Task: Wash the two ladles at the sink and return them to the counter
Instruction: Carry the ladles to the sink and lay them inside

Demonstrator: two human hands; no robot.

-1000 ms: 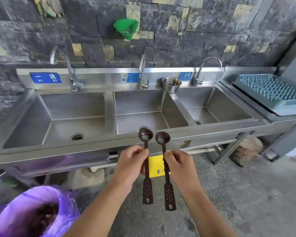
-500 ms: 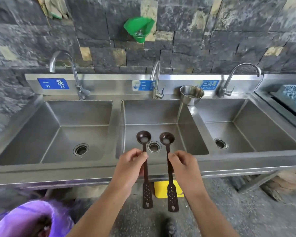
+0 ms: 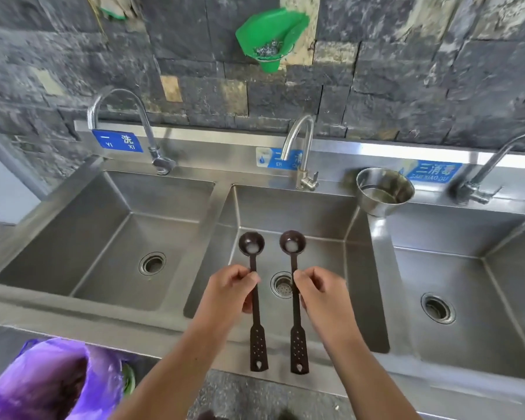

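Note:
Two dark brown ladles with perforated handle ends hang side by side over the middle basin (image 3: 300,213) of a steel triple sink. My left hand (image 3: 229,291) pinches the stem of the left ladle (image 3: 252,245). My right hand (image 3: 322,294) pinches the stem of the right ladle (image 3: 292,244). Both bowls face up and each holds a whitish residue. The middle faucet (image 3: 299,140) stands behind them, with no water running. The drain (image 3: 282,284) shows between the two stems.
A left basin (image 3: 112,234) and a right basin (image 3: 467,268) flank the middle one, each with its own faucet. A steel cup (image 3: 384,189) sits on the rim behind the divider. A green holder (image 3: 270,37) hangs on the stone wall. A purple bag (image 3: 49,383) stands at lower left.
I have stepped closer to the sink. Both ladles, formerly in front of the sink's front edge, are now over the middle basin. My grip on each is unchanged.

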